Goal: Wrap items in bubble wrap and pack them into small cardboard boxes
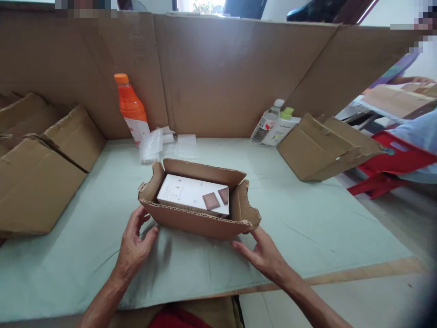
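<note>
A small open corrugated cardboard box sits in the middle of the pale green table cover. Inside it lies a white product box printed with two brown squares. My left hand is at the box's near left corner, fingers spread, thumb close to the box wall. My right hand lies just below the box's near right corner, fingers stretched out and apart. Neither hand holds anything.
An orange bottle and crumpled clear plastic bags stand behind the box. A clear water bottle and a white green-capped bottle lean at the back right. Cardboard boxes lie at left and right. A tall cardboard wall rings the table. Red plastic furniture stands beyond the right edge.
</note>
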`<action>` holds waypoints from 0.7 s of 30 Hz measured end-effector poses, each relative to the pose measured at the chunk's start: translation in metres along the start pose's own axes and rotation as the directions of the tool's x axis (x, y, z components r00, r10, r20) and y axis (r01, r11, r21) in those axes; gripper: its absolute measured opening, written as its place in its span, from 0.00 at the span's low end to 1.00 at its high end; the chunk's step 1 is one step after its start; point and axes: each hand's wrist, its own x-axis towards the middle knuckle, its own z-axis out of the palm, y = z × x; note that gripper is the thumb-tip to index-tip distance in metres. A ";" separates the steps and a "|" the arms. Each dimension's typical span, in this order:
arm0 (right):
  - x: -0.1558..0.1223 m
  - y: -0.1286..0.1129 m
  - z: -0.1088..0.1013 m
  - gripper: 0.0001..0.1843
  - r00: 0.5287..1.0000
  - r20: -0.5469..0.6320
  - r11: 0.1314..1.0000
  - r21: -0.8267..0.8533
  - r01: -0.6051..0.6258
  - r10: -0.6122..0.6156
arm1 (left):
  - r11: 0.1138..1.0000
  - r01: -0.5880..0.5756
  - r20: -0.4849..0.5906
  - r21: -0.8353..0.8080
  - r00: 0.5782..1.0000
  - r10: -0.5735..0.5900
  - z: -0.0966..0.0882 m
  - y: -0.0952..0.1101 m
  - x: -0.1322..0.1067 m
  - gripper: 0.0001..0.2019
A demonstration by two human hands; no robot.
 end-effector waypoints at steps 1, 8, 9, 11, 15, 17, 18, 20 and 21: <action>0.001 0.001 0.009 0.24 1.000 -0.010 1.000 0.012 0.002 -0.001 | 0.999 0.021 0.023 -0.037 1.000 -0.020 0.006 0.001 0.003 0.29; 0.037 -0.007 0.035 0.17 0.995 -0.027 0.990 0.103 -0.097 0.101 | 0.980 0.176 -0.001 -0.096 0.984 -0.177 0.011 -0.008 0.010 0.24; 0.047 -0.010 0.039 0.16 0.993 -0.010 0.984 0.139 -0.112 0.114 | 0.979 0.183 -0.039 -0.095 0.982 -0.187 0.009 -0.010 0.013 0.24; 0.069 -0.014 0.047 0.15 0.992 0.019 0.971 0.206 -0.123 0.121 | 0.979 0.183 -0.112 -0.089 0.975 -0.192 0.004 -0.012 0.024 0.26; 0.106 -0.006 0.061 0.18 0.994 -0.010 0.965 0.240 -0.102 0.107 | 0.988 0.138 -0.165 -0.063 0.975 -0.146 0.009 -0.013 0.047 0.23; 0.116 0.001 0.064 0.19 0.993 -0.012 0.969 0.222 -0.111 0.116 | 0.993 0.109 -0.136 -0.048 0.984 -0.115 0.015 -0.014 0.055 0.22; 0.119 0.004 0.065 0.18 0.993 0.001 0.970 0.216 -0.114 0.117 | 0.994 0.100 -0.119 -0.043 0.987 -0.105 0.017 -0.015 0.058 0.21; 0.121 0.009 0.064 0.17 0.994 0.048 0.969 0.222 -0.107 0.098 | 0.995 0.090 -0.111 -0.046 0.989 -0.095 0.019 -0.020 0.063 0.20; 0.122 0.010 0.063 0.17 0.994 0.071 0.967 0.237 -0.098 0.083 | 0.995 0.089 -0.125 -0.048 0.988 -0.095 0.019 -0.023 0.064 0.20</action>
